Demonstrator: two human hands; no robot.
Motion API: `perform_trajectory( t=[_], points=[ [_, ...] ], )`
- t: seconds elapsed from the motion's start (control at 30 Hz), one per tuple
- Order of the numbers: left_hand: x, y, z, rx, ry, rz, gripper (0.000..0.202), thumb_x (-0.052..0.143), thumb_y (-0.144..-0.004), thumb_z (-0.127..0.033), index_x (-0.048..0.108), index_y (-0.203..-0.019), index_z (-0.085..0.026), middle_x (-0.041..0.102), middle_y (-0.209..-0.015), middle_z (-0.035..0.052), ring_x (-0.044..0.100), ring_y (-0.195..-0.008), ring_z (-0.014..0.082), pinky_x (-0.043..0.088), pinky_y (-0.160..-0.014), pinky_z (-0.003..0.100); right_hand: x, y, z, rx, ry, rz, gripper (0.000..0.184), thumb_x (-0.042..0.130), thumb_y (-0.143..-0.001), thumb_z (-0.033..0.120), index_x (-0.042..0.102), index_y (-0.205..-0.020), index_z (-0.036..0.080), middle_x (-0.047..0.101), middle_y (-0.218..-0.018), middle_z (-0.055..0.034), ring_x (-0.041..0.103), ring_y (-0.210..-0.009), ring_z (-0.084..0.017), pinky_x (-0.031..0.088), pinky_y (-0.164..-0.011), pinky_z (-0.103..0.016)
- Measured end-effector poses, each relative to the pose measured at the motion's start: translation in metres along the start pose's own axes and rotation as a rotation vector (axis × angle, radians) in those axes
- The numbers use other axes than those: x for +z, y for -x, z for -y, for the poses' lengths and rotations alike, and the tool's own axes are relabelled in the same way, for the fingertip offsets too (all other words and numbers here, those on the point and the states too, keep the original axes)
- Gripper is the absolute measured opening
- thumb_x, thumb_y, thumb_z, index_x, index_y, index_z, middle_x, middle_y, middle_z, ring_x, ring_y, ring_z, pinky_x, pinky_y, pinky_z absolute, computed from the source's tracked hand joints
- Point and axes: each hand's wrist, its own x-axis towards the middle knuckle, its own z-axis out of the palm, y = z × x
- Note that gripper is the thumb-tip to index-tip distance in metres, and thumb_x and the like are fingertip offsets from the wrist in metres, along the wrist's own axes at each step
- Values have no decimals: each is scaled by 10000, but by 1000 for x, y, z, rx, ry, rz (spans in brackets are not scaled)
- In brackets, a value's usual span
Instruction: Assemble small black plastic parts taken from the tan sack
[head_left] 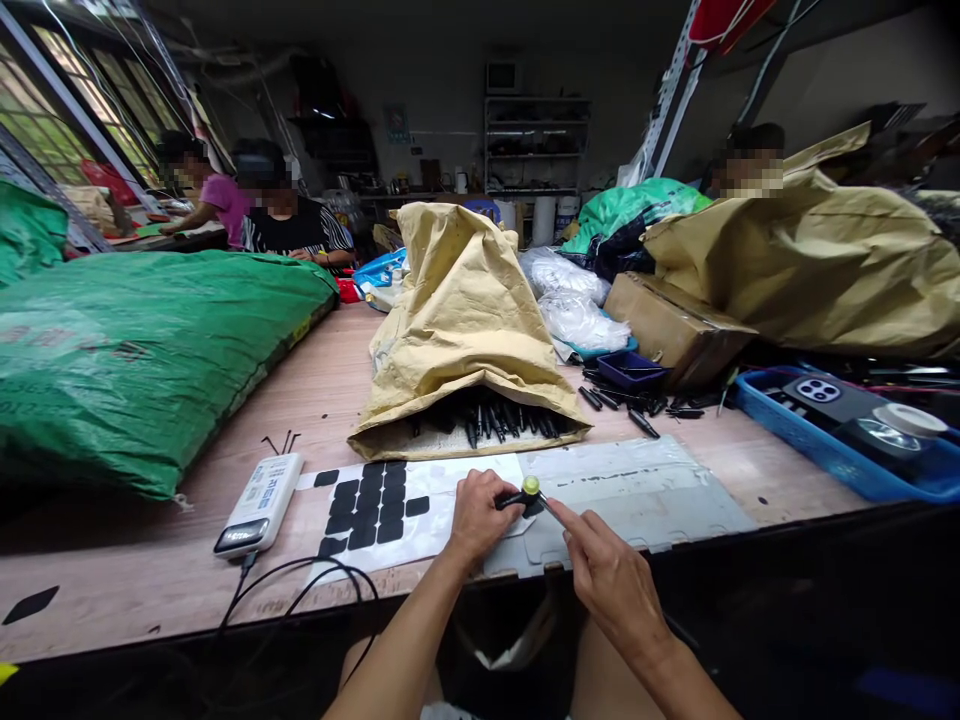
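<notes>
Hands are working close together at the table's (334, 350) front edge. Left hand (480, 508) is pinching a black piece (509, 499), yellow-green round end showing, apparently steadying it. Right hand (611, 570) is gripping a thin tool (547, 503) near that end (contact unclear). Tan sack (469, 320) is lying mouth toward the hands, likely keeping loose black parts (495, 420) within reach.
</notes>
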Motion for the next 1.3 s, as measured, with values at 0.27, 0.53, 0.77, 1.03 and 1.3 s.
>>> perform_trajectory(
  t=[0.27, 0.53, 0.77, 1.03, 1.3],
  points=[
    [0, 2, -3, 15, -12, -7, 118, 738, -758, -248, 743, -875, -260, 697, -893, 8, 548, -969, 237, 370, -878, 388, -14, -16, -63, 266, -2, -115, 458, 457, -961, 275, 586, -1394, 344, 696, -1102, -38, 667, -913, -207, 494, -705, -301],
    [-1, 2, -3, 19, -52, 4, 147, 751, -763, -279, 722, -905, -253, 694, -934, 11, 547, -991, 239, 370, -879, 379, -10, -39, -142, 392, 385, -128, 406, 482, -908, 162, 704, -1242, 223, 644, -882, -104, 553, -791, -228, 369, -673, -345],
    [-2, 2, -1, 27, -21, 26, 121, 717, -824, -305, 715, -937, -263, 686, -937, 8, 546, -978, 232, 359, -880, 380, 5, -42, -118, 350, 324, -255, 369, 523, -894, 210, 697, -1219, 199, 624, -1107, -147, 531, -935, -280, 365, -730, -375],
    [-5, 3, 0, 37, -7, 32, 140, 661, -881, -339, 702, -986, -256, 700, -987, 17, 558, -1005, 241, 370, -897, 384, 31, -52, -37, -109, -302, 4, 228, 517, -979, 372, 655, -1047, 204, 651, -879, -48, 562, -855, -206, 415, -815, -348],
    [-2, 4, 4, 46, 24, 8, 185, 623, -911, -370, 689, -1058, -279, 730, -1044, 6, 573, -1002, 236, 398, -922, 390, 41, -64, -15, -175, -236, 115, 293, 460, -1021, 374, 553, -801, 206, 614, -818, -23, 499, -818, -183, 349, -774, -327]
  ],
)
